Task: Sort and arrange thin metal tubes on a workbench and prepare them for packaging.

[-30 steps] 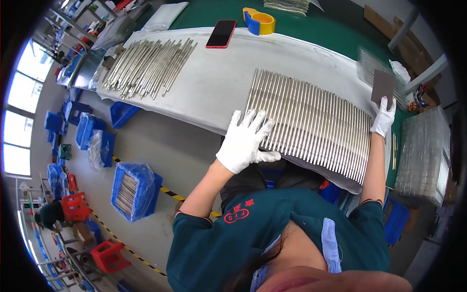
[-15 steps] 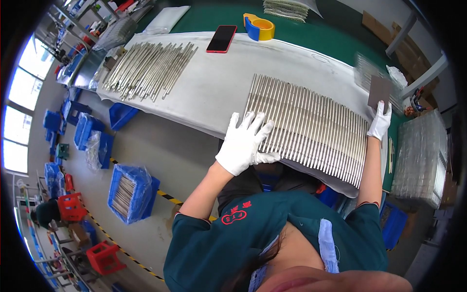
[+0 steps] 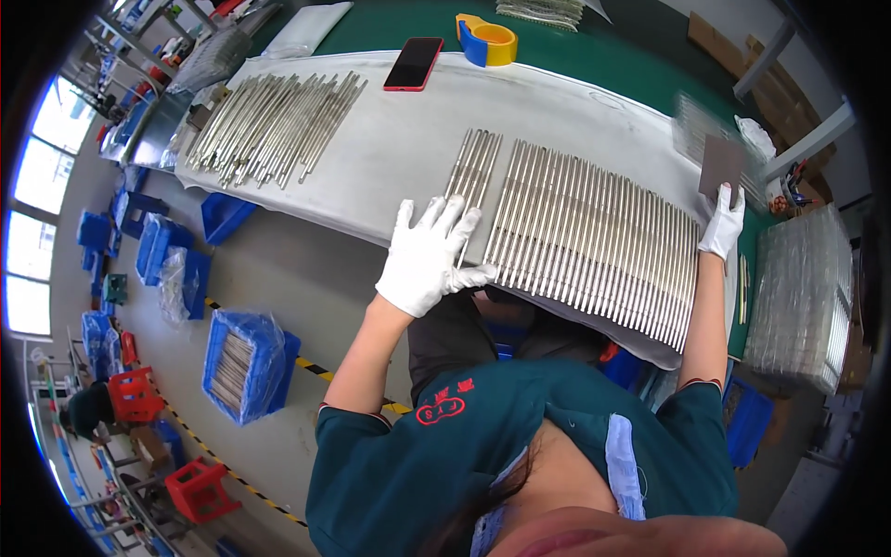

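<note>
The wide fisheye head view looks down from close above the worktable (image 3: 401, 141).

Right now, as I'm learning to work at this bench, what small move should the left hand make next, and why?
Probably ease the left hand slightly further left, drawing the small group of rods along. The fingers lie over that group's lower part, and only a narrow gap separates it from the larger row, so a wider gap might keep the two distinct.
</note>
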The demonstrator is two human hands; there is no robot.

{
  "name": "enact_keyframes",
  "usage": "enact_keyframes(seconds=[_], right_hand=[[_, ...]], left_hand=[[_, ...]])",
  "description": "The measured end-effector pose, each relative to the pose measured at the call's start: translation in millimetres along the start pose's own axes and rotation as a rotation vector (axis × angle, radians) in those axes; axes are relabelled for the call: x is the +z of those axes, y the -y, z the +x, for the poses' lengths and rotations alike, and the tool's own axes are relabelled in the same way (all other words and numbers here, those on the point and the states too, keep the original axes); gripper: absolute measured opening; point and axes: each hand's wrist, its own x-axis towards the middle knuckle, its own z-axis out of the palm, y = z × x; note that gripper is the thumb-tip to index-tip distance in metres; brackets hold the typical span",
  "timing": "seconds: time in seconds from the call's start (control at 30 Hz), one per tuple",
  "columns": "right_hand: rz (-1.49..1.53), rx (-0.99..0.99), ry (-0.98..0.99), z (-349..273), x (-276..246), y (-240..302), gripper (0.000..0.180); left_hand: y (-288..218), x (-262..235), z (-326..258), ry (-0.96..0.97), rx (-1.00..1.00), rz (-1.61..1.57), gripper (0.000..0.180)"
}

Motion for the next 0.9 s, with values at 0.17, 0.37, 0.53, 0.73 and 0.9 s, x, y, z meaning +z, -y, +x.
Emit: enact_keyframes(seconds=[0.17, 0.37, 0.53, 0.73, 0.9], right_hand=[[0.010, -0.028, 0.031, 1.0, -0.5, 6.4, 0.044], [-0.027, -0.034, 0.007, -6.9, 4.2, 22.0, 0.048], [-0.083, -0.059, 0.016, -11.6, 4.8, 32.8, 0.052], [-0.099, -0.063, 0.011, -9.8, 0.8, 28.7, 0.054], [-0.103, -0.054, 0.013, -10.1, 2.4, 27.0, 0.055]], left_hand=[[16.1, -5.3, -3.5, 0.073, -0.133, 0.029, 0.091], [0.4, -0.7, 3.2, 0.109, -0.067, 0.023, 0.096], [-19.3, 7.5, 7.7, 0.068, 0.056, -0.077, 0.098], [-16.1, 6.5, 6.5, 0.063, 0.055, -0.083, 0.096], [7.9, 1.9, -7.0, 0.019, -0.027, 0.078, 0.095]])
